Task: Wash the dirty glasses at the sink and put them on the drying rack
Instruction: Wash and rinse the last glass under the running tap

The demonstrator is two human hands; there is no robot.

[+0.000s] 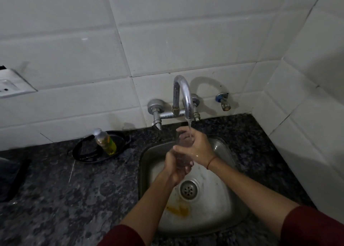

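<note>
A clear glass point(181, 153) is held upright over the steel sink point(221, 210), right under the running tap point(183, 97). My left hand point(175, 168) grips its lower part. My right hand point(195, 147) wraps the upper part, fingers curled over the rim, and water from the spout falls onto them. The glass is hard to make out between the hands. No drying rack is in view.
A yellow soap bottle point(105, 140) stands in a black dish point(89, 152) on the dark granite counter left of the sink. A dark object point(11, 177) sits at the left edge. A small wall valve point(224, 101) is right of the tap. A yellow stain marks the sink floor.
</note>
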